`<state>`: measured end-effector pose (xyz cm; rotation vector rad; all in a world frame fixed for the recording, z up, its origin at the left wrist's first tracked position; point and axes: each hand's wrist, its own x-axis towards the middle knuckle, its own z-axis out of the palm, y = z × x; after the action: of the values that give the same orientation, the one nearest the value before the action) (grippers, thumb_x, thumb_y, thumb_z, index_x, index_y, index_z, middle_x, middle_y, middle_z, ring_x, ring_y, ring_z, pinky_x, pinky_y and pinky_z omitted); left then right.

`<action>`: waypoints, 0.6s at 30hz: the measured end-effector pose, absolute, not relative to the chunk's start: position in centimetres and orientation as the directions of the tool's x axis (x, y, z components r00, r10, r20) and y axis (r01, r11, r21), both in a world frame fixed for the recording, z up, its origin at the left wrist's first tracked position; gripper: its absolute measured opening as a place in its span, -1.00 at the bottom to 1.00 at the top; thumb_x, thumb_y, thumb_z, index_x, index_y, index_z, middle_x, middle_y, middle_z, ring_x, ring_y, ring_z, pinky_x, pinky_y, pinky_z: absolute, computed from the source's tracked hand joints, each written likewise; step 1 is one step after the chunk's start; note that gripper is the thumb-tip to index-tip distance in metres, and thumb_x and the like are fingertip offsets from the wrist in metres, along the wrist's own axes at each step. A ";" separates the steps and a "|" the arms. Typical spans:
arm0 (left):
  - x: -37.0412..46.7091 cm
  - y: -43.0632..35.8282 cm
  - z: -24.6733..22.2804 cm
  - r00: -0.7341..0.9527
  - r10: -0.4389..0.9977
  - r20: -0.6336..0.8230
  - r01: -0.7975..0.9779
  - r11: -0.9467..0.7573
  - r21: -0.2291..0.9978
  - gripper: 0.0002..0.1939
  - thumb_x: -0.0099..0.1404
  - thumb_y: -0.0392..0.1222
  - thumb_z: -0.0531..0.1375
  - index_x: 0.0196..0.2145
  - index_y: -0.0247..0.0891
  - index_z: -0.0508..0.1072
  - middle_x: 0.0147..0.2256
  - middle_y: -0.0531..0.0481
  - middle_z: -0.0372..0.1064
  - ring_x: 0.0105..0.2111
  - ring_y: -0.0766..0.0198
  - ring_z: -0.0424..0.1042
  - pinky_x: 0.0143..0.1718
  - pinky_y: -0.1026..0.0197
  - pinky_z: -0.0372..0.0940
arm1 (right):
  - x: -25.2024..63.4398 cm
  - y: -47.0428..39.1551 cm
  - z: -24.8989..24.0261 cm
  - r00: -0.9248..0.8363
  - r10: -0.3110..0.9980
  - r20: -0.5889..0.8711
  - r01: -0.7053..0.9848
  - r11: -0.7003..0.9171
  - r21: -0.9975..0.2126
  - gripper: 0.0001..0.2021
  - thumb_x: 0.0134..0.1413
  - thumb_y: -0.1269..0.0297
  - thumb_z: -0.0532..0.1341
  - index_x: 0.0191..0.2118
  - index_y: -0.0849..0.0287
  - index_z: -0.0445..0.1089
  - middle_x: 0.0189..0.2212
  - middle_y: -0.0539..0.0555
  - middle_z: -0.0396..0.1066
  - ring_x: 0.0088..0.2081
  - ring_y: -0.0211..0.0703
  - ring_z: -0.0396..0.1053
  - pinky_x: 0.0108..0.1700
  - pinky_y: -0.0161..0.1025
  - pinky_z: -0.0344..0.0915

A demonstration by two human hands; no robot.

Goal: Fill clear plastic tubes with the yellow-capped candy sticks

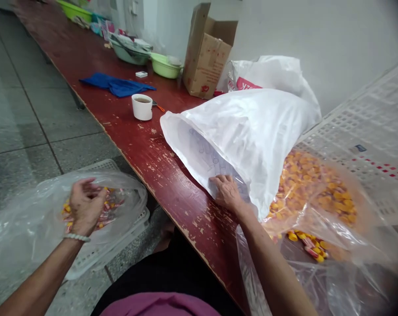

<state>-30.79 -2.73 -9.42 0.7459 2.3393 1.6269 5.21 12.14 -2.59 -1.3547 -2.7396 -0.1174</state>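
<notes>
My right hand (228,192) reaches into the mouth of a white woven sack (241,127) lying on its side. Its fingers are stretched over the sack's inner lower side, and nothing shows in them. Blue writing shows through the sack wall; the depth of the sack is hidden. Over a clear plastic bag (30,224) at the lower left hangs my left hand (87,206), its fingers loosely bent and the thumb apart, with no held thing visible. Small red and yellow capped pieces (110,204) lie in that bag, partly covered by the hand. A white plastic basket (87,263) supports the bag.
The worn red table (166,175) runs away to the far left. On it stand a white cup (142,109) of dark liquid, a blue cloth (120,84), a cardboard box (207,61) and green basins (166,68). Many orange-capped pieces (301,184) fill a clear bag at right, beside a white crate (360,118).
</notes>
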 end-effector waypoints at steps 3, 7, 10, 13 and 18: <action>-25.2 0.6 -4.4 -0.595 0.724 0.350 0.476 -0.033 0.879 -0.71 0.10 -0.22 0.17 -0.16 -0.16 0.35 -0.40 0.14 0.30 -0.43 0.39 0.31 -0.33 0.33 0.27 | 5.9 12.4 -2.6 -0.630 0.768 0.113 0.775 0.632 0.025 -0.41 -0.26 0.59 0.11 0.01 0.11 0.29 -0.09 0.11 0.35 -0.12 -0.06 0.21 -0.12 -0.19 0.21; -17.3 7.9 0.2 -0.175 0.952 0.253 0.593 -0.104 0.799 -0.70 0.26 -0.11 0.00 -0.11 -0.20 0.39 -0.41 0.03 0.43 -0.40 0.30 0.40 -0.33 0.28 0.28 | 6.2 12.4 -2.0 -0.639 0.763 0.101 0.767 0.641 0.011 -0.43 -0.29 0.62 0.07 -0.03 0.16 0.31 -0.13 0.11 0.38 -0.12 -0.08 0.23 -0.07 -0.18 0.21; -12.7 13.5 0.9 -0.178 0.983 0.037 0.736 0.109 0.668 -0.64 0.29 -0.08 -0.06 -0.06 -0.18 0.37 -0.31 -0.09 0.49 -0.25 0.16 0.46 -0.24 0.18 0.28 | 6.2 12.0 -1.6 -0.634 0.767 0.102 0.771 0.637 -0.002 -0.46 -0.26 0.63 0.05 -0.05 0.17 0.33 -0.13 0.13 0.37 -0.11 -0.08 0.23 -0.06 -0.15 0.22; -10.1 17.1 0.1 -0.229 0.973 -0.009 0.777 0.188 0.601 -0.60 0.27 -0.03 -0.05 -0.07 -0.29 0.37 -0.16 -0.31 0.45 -0.11 -0.04 0.42 -0.15 0.03 0.25 | 6.4 11.3 -1.6 -0.642 0.754 0.138 0.756 0.653 -0.044 -0.40 -0.21 0.64 0.03 0.05 0.18 0.25 0.01 0.17 0.31 -0.01 -0.07 0.21 0.01 -0.10 0.21; -9.5 18.7 -1.3 -0.225 0.974 -0.023 0.820 0.203 0.535 -0.57 0.20 -0.09 0.04 -0.03 -0.37 0.30 -0.15 -0.39 0.43 -0.08 -0.10 0.40 -0.12 -0.01 0.24 | 7.7 9.5 -1.9 -0.567 0.761 0.315 0.757 0.633 -0.166 -0.40 -0.14 0.63 0.02 0.13 0.28 0.16 0.13 0.25 0.17 0.12 -0.01 0.11 0.13 0.02 0.14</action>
<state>-9.55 18.71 -1.28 1.6796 2.1272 0.5958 7.71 9.46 -1.86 -1.2104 -2.5000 0.0168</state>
